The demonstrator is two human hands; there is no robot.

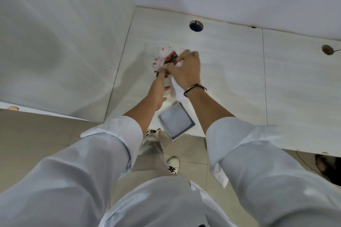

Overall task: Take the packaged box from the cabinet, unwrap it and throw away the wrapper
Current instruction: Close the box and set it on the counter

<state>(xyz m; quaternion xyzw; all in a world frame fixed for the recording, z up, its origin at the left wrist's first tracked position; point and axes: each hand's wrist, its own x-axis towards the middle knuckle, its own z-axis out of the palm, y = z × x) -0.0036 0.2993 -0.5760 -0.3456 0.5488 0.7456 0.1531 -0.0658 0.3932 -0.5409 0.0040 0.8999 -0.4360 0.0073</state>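
Both hands meet over the white desk (230,72) near its left wall. My right hand (186,69) pinches a small dark box with a pink edge (170,58). A white wrapper with pink and black print (159,61) spreads around and under the box; a white strip of it (175,88) hangs down between my wrists. My left hand (160,86) grips the wrapper from below, fingers closed on it. Part of the box and wrapper is hidden behind my fingers.
A shallow white square box or lid (176,120) lies at the desk's front edge, partly overhanging. Two round cable holes (196,26) (327,49) sit farther back. White partition walls stand left and behind. Below are a tiled floor and my shoes (173,165).
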